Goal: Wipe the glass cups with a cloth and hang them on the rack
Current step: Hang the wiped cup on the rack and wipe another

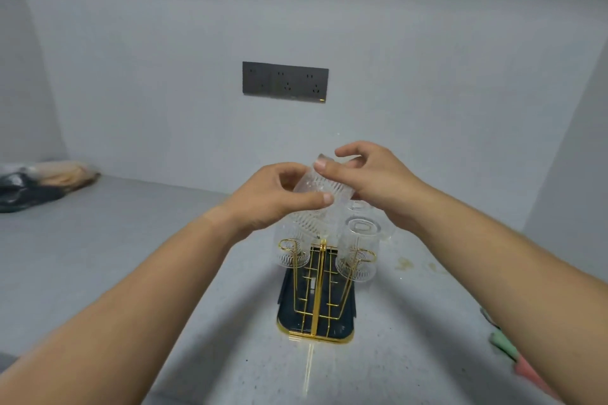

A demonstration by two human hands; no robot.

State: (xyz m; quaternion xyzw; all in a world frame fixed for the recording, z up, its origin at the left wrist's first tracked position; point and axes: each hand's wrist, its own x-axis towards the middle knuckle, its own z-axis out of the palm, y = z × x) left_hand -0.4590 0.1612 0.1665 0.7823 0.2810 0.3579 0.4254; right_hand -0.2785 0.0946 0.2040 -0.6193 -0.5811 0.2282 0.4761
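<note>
At mid-frame the left hand (263, 204) wraps the cup (316, 194) round its body, and the right hand (371, 174) pinches it near the base. It tilts mouth-down just above the rack (317, 289), likely aiming for a free prong beside the hung cups (358, 250).

2 bare forearms stretch forward and draw together, the wrists nearly straight. The left grip (273, 197) curls round the side of a clear ribbed glass cup (314, 189), with the thumb lying across its near face. The right grip (371, 181) pinches the cup's upper end, thumb in front and forefinger hooked over the top.
</note>
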